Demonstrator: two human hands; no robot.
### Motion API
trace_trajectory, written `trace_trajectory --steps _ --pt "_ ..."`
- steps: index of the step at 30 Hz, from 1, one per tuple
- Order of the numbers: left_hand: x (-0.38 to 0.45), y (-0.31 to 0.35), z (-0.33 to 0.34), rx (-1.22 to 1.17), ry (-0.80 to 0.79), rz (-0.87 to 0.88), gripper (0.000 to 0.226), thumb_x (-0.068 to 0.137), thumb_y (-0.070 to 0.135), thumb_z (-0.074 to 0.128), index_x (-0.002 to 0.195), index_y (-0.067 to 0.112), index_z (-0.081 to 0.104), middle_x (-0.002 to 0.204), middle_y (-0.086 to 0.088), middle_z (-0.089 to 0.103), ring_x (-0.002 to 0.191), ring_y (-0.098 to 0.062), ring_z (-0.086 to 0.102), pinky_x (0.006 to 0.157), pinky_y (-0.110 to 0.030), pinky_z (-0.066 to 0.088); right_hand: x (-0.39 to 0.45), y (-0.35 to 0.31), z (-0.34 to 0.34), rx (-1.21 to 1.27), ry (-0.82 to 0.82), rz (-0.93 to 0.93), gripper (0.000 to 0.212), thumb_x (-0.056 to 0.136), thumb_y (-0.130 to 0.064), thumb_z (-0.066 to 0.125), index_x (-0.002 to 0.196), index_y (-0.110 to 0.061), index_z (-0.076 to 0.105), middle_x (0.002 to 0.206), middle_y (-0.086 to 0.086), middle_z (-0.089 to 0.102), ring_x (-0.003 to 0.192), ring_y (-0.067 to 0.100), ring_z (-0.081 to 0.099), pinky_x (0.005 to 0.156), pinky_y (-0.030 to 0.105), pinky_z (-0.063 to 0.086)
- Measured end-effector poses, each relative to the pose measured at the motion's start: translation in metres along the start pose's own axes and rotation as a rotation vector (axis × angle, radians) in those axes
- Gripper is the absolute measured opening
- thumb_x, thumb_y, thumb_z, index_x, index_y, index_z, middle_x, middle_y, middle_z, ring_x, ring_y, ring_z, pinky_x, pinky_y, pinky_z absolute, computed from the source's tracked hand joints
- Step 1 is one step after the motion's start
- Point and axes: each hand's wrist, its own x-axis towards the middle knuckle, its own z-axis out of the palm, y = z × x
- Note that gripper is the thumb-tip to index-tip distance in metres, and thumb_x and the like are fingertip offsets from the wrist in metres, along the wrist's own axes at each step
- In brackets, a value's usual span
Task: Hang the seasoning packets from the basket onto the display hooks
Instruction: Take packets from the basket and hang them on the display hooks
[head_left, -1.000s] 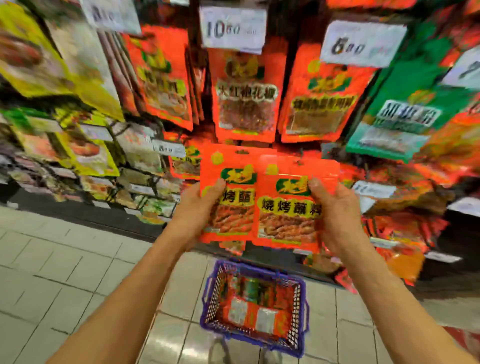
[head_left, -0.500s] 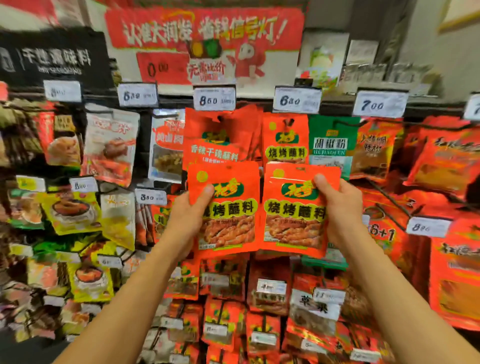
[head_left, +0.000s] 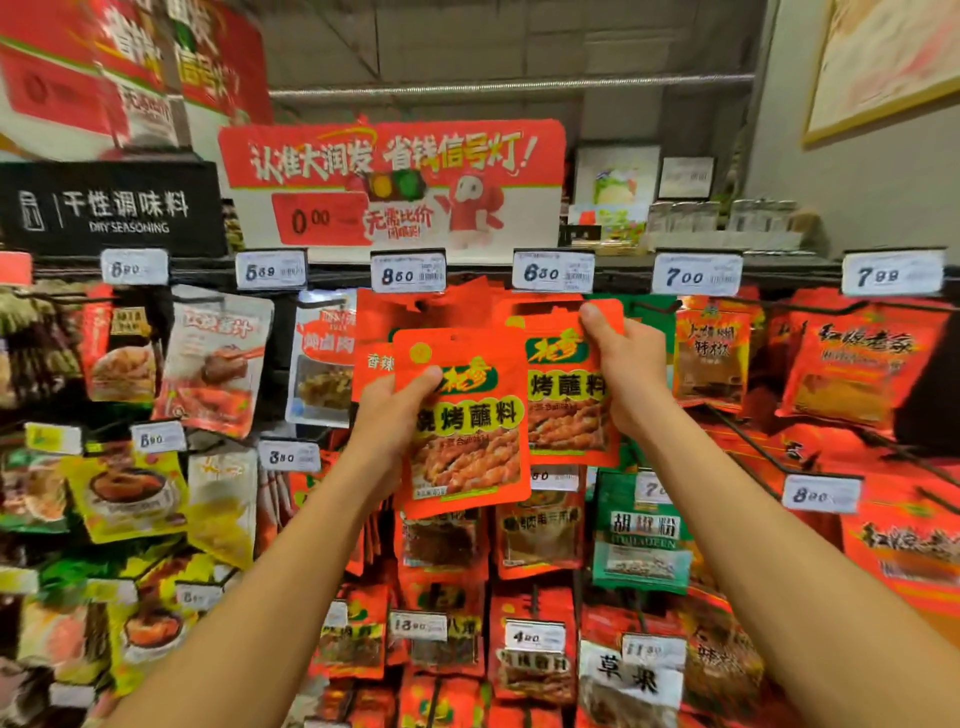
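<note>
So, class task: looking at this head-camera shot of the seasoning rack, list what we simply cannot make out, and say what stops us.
- Head view: the hook for the right packet is hidden behind the packet and the right hand.
- The left hand fingers lie behind the left packet.
- The basket is out of frame below.
- The barcodes on the 6.80 price tag are too small to read.
- The top-left red sign is blurred and cut off by the edge.

Both red seasoning packets (head_left: 465, 421) are glossy plastic film, as is the green pouch (head_left: 641, 540) at five o'clock. Price tags (head_left: 408, 271) are smooth white paper; the ceiling pipe (head_left: 511, 85) is dull metal.
</note>
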Motion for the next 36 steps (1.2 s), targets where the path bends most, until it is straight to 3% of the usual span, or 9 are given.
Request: trace_trajectory --steps 4,8,12,15,20,25,29,32,36 --pt "0.005 -0.002 0.008 0.010 -0.029 0.008 0.012 0.094 0.023 0.068 0.089 0.014 0.074 0.085 0.001 0.078 0.076 -0.015 0.074 0.072 -0.032 0.056 0.005 -0.004 0.007 -0.020 0.036 0.019 0.032 0.087 -0.039 0.071 0.063 -0.019 0.064 0.071 0.006 0.069 0.068 0.020 0.063 0.065 0.037 0.046" --pt "0.009 -0.003 0.012 0.017 -0.021 -0.004 0.013 0.094 0.026 0.068 0.091 0.015 0.072 0.085 -0.002 0.079 0.080 -0.022 0.076 0.075 -0.038 0.057 0.009 -0.007 0.016 -0.056 0.063 0.027 0.041 0.085 -0.030 0.068 0.046 -0.025 0.058 0.052 -0.010 0.056 0.057 0.013 0.050 0.059 0.032 0.036" --pt "0.010 -0.001 0.018 0.033 -0.020 -0.004 0.015 0.094 0.029 0.068 0.094 0.015 0.072 0.092 -0.006 0.079 0.091 -0.031 0.075 0.083 -0.044 0.059 0.013 -0.004 0.016 -0.109 0.082 0.027 0.030 0.085 -0.034 0.069 0.060 -0.024 0.055 0.059 -0.002 0.052 0.060 0.016 0.045 0.061 0.034 0.031" --pt "0.008 0.000 0.027 0.014 -0.046 -0.009 0.016 0.096 0.030 0.067 0.088 0.017 0.073 0.083 -0.001 0.079 0.079 -0.021 0.076 0.069 -0.034 0.058 0.014 0.002 0.013 -0.152 0.070 0.062 0.043 0.090 -0.042 0.070 0.057 -0.023 0.049 0.053 -0.007 0.047 0.057 0.017 0.040 0.057 0.034 0.027" --pt "0.010 0.000 0.053 0.112 -0.068 0.056 0.023 0.095 0.039 0.068 0.091 0.017 0.074 0.088 0.001 0.079 0.082 -0.016 0.075 0.073 -0.033 0.060 0.006 0.005 0.005 0.019 -0.055 0.157 0.036 0.092 -0.049 0.066 0.071 -0.019 0.066 0.072 0.003 0.069 0.068 0.020 0.062 0.067 0.032 0.043" --pt "0.018 0.004 0.091 0.146 0.005 0.049 0.039 0.094 0.053 0.062 0.088 0.016 0.074 0.087 -0.002 0.079 0.086 -0.022 0.075 0.082 -0.043 0.060 0.005 0.009 0.001 0.025 -0.136 0.123 0.030 0.095 -0.042 0.066 0.082 -0.016 0.072 0.073 -0.002 0.077 0.062 0.011 0.073 0.051 0.021 0.052" --pt "0.029 0.010 0.107 0.214 0.098 0.006 0.056 0.095 0.060 0.055 0.081 0.008 0.069 0.084 -0.016 0.075 0.083 -0.034 0.072 0.071 -0.040 0.054 0.012 0.002 0.001 -0.120 -0.068 0.116 0.041 0.090 -0.049 0.068 0.076 -0.011 0.074 0.074 0.004 0.077 0.069 0.022 0.075 0.067 0.041 0.059" --pt "0.037 0.011 0.110 0.226 0.139 -0.046 0.046 0.095 0.053 0.057 0.073 0.015 0.067 0.073 -0.003 0.072 0.075 -0.028 0.068 0.066 -0.036 0.050 0.015 -0.003 0.002 -0.196 -0.024 0.101 0.055 0.087 -0.054 0.067 0.086 0.002 0.071 0.084 0.018 0.076 0.084 0.040 0.073 0.079 0.056 0.057" --pt "0.046 0.014 0.113 0.257 0.173 -0.081 0.041 0.093 0.050 0.061 0.075 0.014 0.069 0.080 -0.004 0.074 0.081 -0.028 0.070 0.074 -0.039 0.054 0.017 -0.005 0.006 -0.229 0.040 0.076 0.053 0.086 -0.054 0.067 0.079 -0.002 0.072 0.078 0.013 0.075 0.075 0.033 0.073 0.073 0.052 0.058"
